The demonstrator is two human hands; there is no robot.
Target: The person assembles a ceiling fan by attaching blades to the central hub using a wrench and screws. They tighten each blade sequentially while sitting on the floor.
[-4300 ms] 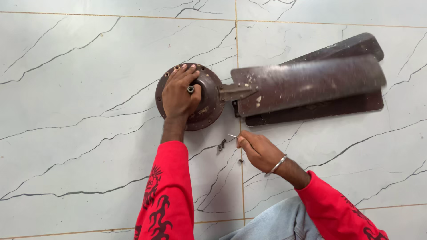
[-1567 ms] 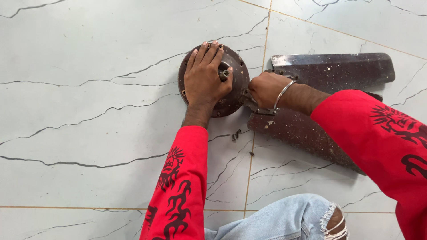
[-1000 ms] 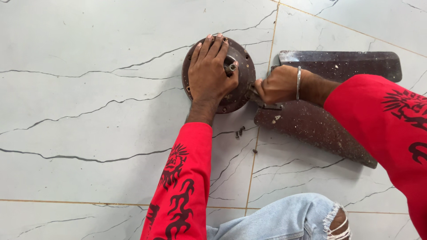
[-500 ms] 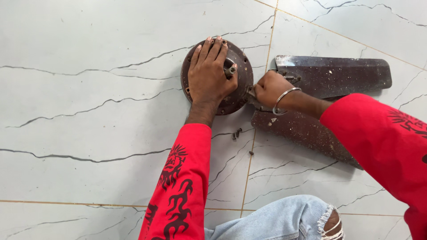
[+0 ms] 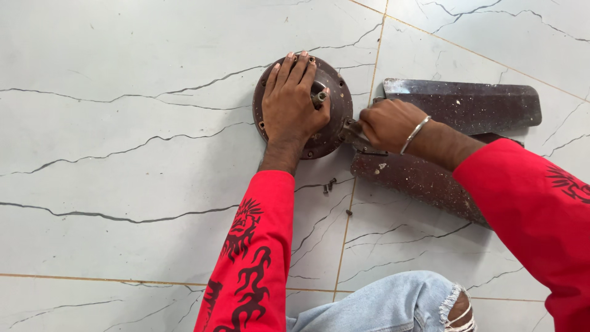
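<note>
Pale marble-look tiled floor [image 5: 123, 123], dark veins and thin grout lines, carrying everything here. Largest on it: two long dark brown fan blades [image 5: 467, 107], dusty and speckled, fanning out to the right of the motor hub, one above the other, the lower one [image 5: 418, 181] angled toward the near right. Probably stiff sheet metal, light for the length, thin at the edges and liable to flex or swing if lifted by the tip; best taken near the root bracket, close to the hub.

Round brown motor hub [image 5: 335, 114] flat on the floor, just left of a grout line. Likely heavy and dense for its size, rigid, a little grimy; rim or central shaft stub [image 5: 319, 96] the surest hold.

Left hand [image 5: 292, 104] spread flat over the hub, palm down, fingers reaching the far rim, pressing rather than gripping. Right hand [image 5: 387, 123] at the hub's right edge, clenched around the blade bracket or a small tool there; which one, cannot tell. Metal bangle [image 5: 415, 134] on that wrist.

Smallest: a few loose dark screws [image 5: 329, 184] on the floor just below the hub, toward the knee in light jeans [image 5: 393, 304].
</note>
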